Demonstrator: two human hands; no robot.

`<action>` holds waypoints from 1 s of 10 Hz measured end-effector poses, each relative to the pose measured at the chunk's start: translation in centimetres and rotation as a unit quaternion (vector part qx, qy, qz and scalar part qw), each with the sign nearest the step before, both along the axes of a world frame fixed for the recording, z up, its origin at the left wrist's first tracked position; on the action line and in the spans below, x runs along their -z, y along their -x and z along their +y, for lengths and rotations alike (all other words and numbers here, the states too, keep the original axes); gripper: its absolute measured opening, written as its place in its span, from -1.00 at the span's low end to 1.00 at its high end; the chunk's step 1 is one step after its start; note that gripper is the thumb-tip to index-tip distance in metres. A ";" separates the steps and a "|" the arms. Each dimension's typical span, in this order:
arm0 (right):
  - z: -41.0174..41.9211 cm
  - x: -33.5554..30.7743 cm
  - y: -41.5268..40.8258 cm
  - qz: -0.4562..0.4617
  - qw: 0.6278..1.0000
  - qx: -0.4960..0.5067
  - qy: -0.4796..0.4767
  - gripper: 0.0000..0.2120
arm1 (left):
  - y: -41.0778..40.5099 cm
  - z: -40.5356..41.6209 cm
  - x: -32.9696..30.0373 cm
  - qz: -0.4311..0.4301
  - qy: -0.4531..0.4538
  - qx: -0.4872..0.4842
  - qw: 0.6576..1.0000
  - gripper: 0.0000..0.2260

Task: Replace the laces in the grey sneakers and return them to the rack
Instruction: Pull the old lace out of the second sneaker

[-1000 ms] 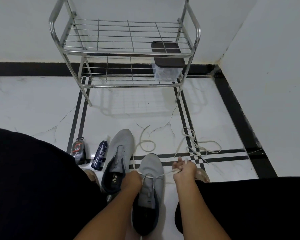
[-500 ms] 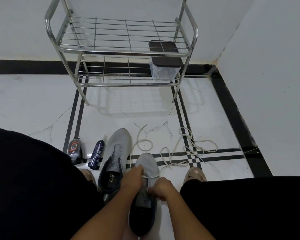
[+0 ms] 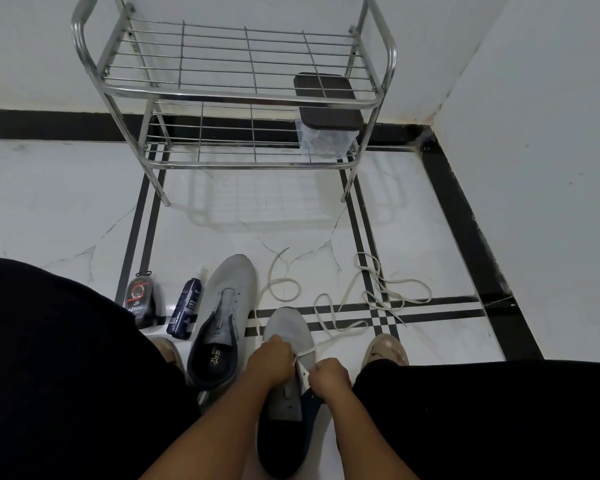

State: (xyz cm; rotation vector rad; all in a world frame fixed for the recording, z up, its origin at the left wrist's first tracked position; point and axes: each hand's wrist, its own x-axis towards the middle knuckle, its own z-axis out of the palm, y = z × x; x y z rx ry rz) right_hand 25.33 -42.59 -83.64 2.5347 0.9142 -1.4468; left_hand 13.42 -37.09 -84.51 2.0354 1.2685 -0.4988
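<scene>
Two grey sneakers lie on the floor between my knees. The left sneaker has no lace in it. The right sneaker is under both hands. My left hand grips its left eyelet side. My right hand pinches the white lace at an eyelet on the right side. The lace trails forward in loops across the floor. A second white lace lies tangled further right. The steel rack stands ahead by the wall, with no shoes on it.
A clear box with a dark lid sits on the rack's lower shelf at the right. A small dark polish container and a dark blue spray can lie left of the sneakers. A white wall closes the right side.
My right hand came back from the pulled-out lace at the right and now pinches it close to the sneaker's eyelets. The slack lace now lies in loops on the floor.
</scene>
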 end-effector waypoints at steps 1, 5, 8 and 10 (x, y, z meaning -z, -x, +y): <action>0.1 -0.1 -0.5 -0.007 1.000 0.015 0.008 -0.69 | 0.7 1.1 -0.6 -0.003 0.086 -0.072 0.994 -0.80; 0.9 -0.7 -0.3 -0.003 1.000 -0.016 -0.015 -0.69 | 1.0 1.0 0.4 -0.148 0.196 -0.475 0.845 -0.83; 1.3 -1.1 -0.5 -0.012 0.999 0.030 -0.026 -0.71 | 0.6 3.8 -2.1 -0.119 0.126 -0.402 0.899 -0.63; 0.9 -1.3 -0.1 -0.006 1.000 0.012 -0.029 -0.70 | 0.4 0.0 -0.1 -0.038 -0.097 -0.095 0.990 -0.84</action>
